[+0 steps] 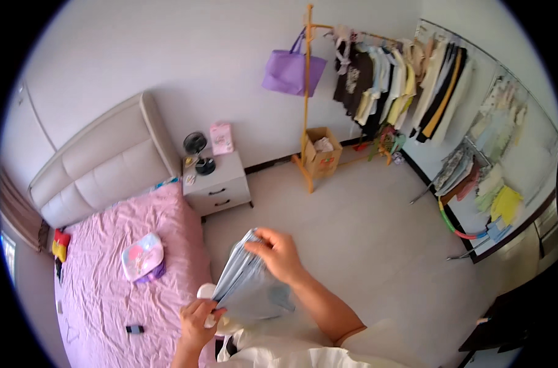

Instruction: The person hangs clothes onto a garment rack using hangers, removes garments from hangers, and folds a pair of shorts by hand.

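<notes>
Between my hands a light blue folded garment (pixel 239 273) is stretched up at a slant, its layered edges pressed together. My right hand (pixel 278 254) grips its upper end, thumb on the near face. Lower down, my left hand (pixel 199 322) pinches the other end of the same edge. The cloth below hangs in front of my pale clothing, and its lower part blurs into the floor, so I cannot tell what kind of garment it is. A whitish rounded thing (pixel 206 291) shows just behind my left hand, partly hidden.
A bed (pixel 107 288) with pink sheets stands at left, bearing a pink-and-white bag (pixel 143 256) and a dark phone-like object (pixel 135 329). Beyond are a nightstand (pixel 214 184) with a black fan (pixel 196 147), a cardboard box (pixel 322 161), a purple tote (pixel 291 72) and clothes racks (pixel 308 116).
</notes>
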The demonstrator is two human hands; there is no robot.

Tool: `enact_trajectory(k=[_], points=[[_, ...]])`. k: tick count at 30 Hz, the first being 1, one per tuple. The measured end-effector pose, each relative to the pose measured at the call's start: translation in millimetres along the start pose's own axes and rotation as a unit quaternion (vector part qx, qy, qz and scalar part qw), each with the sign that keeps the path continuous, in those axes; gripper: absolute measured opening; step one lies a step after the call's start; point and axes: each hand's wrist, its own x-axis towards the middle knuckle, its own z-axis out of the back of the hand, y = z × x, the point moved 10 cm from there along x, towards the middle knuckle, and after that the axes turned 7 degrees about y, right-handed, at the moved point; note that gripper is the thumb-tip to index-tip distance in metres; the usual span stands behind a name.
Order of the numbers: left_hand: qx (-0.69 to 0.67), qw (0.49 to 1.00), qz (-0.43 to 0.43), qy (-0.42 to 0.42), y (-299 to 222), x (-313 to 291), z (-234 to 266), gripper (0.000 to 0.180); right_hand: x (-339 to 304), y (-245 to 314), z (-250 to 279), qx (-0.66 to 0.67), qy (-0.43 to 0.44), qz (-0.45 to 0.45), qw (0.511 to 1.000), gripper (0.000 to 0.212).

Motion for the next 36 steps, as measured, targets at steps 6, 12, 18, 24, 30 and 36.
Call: enact_trajectory(k=[6, 12, 18, 24, 30, 36], points=[[0.005, 0.995, 0.005, -0.102, -6, 11, 44, 0.021, 0, 18, -19, 0.048, 0.016, -0.046, 0.998, 0.017], [-0.035, 0.985, 0.043, -0.164, 11, -10, 77, 0.021, -9, 63, -44, -0.069, -0.004, 0.145, 0.987, 0.019], [-0.145, 0.968, 0.091, -0.183, 42, -49, 92, 0.022, -27, 44, -84, -0.008, 0.056, 0.085, 0.995, 0.02], [-0.14, 0.972, 0.096, -0.159, 57, -59, 106, 0.022, -40, 33, -107, 0.008, 0.03, 0.026, 0.999, 0.018], [-0.154, 0.979, 0.125, -0.043, 72, -57, 89, 0.01, -61, 57, -135, -0.109, 0.005, 0.122, 0.987, 0.018], [-0.031, 0.987, 0.09, -0.127, 60, -72, 112, 0.012, -67, 75, -128, -0.198, -0.093, 0.159, 0.963, 0.016]])
